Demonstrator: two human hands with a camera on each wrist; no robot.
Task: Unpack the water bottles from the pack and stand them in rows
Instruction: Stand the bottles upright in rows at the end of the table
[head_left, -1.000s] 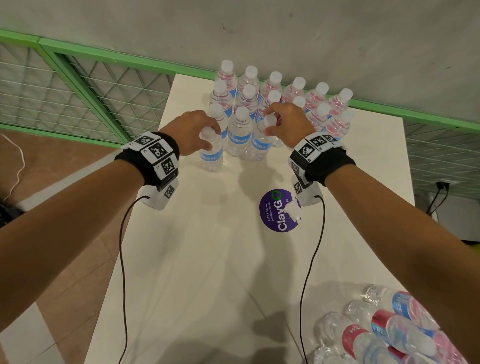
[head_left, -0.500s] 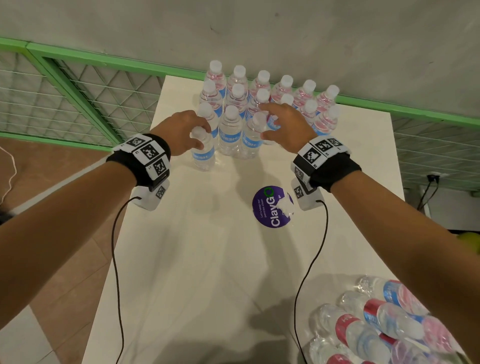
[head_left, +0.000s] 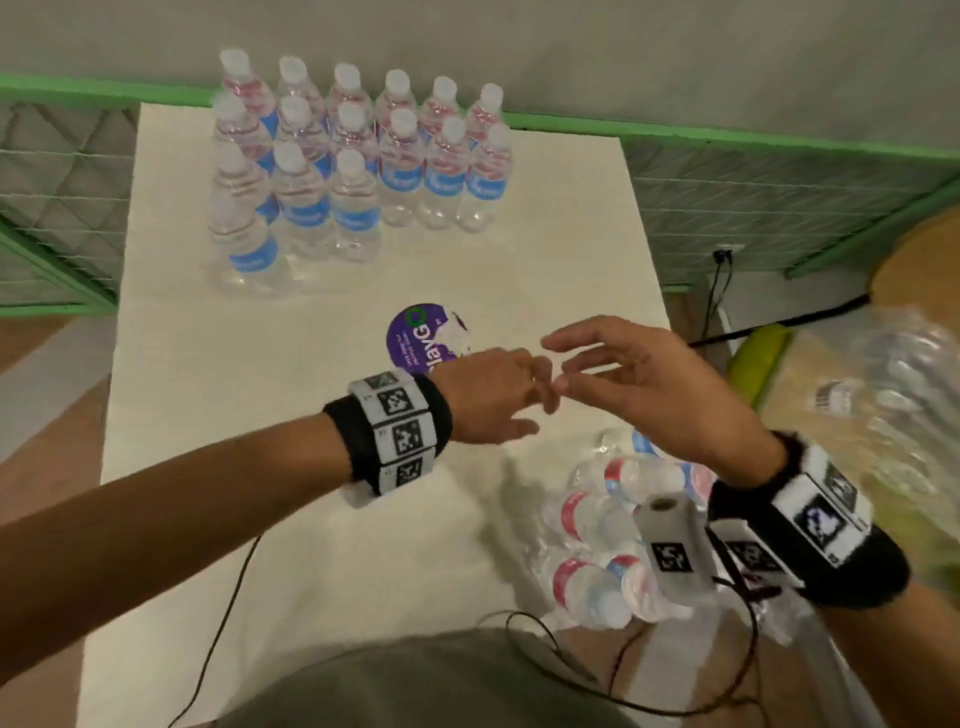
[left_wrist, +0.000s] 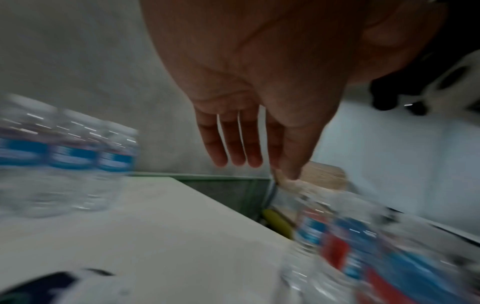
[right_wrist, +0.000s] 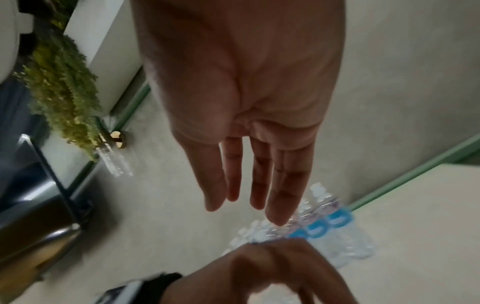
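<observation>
Several clear water bottles (head_left: 353, 156) with white caps and blue labels stand in rows at the table's far left; they show blurred as bottles (left_wrist: 67, 156) in the left wrist view and bottles (right_wrist: 324, 222) in the right wrist view. More bottles of the pack (head_left: 613, 535) lie on their sides at the near right, also as lying bottles (left_wrist: 363, 246). My left hand (head_left: 498, 405) hovers over mid-table, fingers relaxed, holding nothing. My right hand (head_left: 623, 374) hangs beside it above the lying bottles, fingers straight, empty.
A round purple sticker (head_left: 423, 340) sits on the white table (head_left: 260, 467), partly behind my left hand. Crumpled clear wrap (head_left: 893, 395) lies off the right edge. A green-framed mesh rail (head_left: 779, 171) and a grey wall stand behind.
Both hands let go of the standing bottles and pulled back toward the near right, above the lying bottles. The head view swung down and right.
</observation>
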